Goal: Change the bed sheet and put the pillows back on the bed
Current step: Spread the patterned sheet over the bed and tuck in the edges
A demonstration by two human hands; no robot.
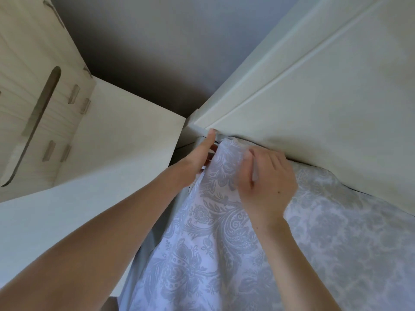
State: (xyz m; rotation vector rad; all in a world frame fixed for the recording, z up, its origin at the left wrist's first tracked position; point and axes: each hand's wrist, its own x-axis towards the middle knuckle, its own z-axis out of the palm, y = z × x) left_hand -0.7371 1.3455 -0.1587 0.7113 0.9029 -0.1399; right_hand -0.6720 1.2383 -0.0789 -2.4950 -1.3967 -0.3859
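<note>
Where the drawers (33,97) stand at the far left, with slim handles on their fronts, a pale nightstand (125,135) sits just beside them and close against the bed's side. The left hand (203,157) reaches past its edge to the bed's top corner. Its uppermost finger is straight and its tip touches the underside of the headboard (314,104). The other fingers lie close under it and slip behind the edge of the sheet (202,254), so I cannot tell whether they pinch the cloth. The sheet, white with a grey paisley print, hangs down the near side of the bed and rises to a bunched peak at that corner. The right hand (267,178) rests on top of it, with its fingers curled together into the gathered cloth just below the headboard. Further right, the sheet lies flat over the mattress, up against the headboard.
</note>
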